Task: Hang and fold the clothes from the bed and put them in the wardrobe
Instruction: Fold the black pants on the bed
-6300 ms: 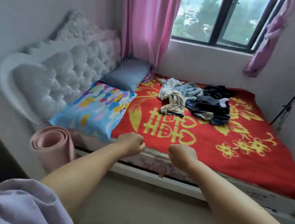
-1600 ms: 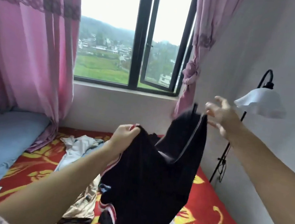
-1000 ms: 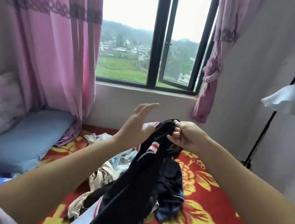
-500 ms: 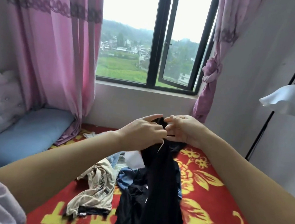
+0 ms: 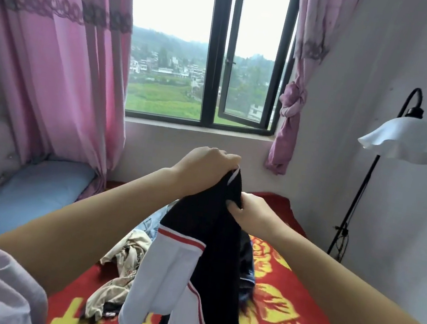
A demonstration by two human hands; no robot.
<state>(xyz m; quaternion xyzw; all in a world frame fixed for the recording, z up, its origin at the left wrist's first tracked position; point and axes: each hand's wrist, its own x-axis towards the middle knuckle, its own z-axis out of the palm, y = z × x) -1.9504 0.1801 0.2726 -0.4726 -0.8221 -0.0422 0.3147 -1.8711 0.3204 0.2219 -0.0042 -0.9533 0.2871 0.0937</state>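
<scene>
**Jacket held up over bed, being sorted for hanging**

Head view: left hand [image 5: 207, 168] fisted on the top edge of the black jacket [image 5: 213, 242], raised above the red bed [image 5: 296, 306]. Right hand [image 5: 250, 212] pinches the same cloth just below, grip narrow, thumb on fabric. White sleeve [image 5: 163, 277] dangles. More clothes [image 5: 125, 261] lie beneath. Judgement: find collar and shoulders first, shake it straight, keep the hem off the pile. Wardrobe not in view.
</scene>
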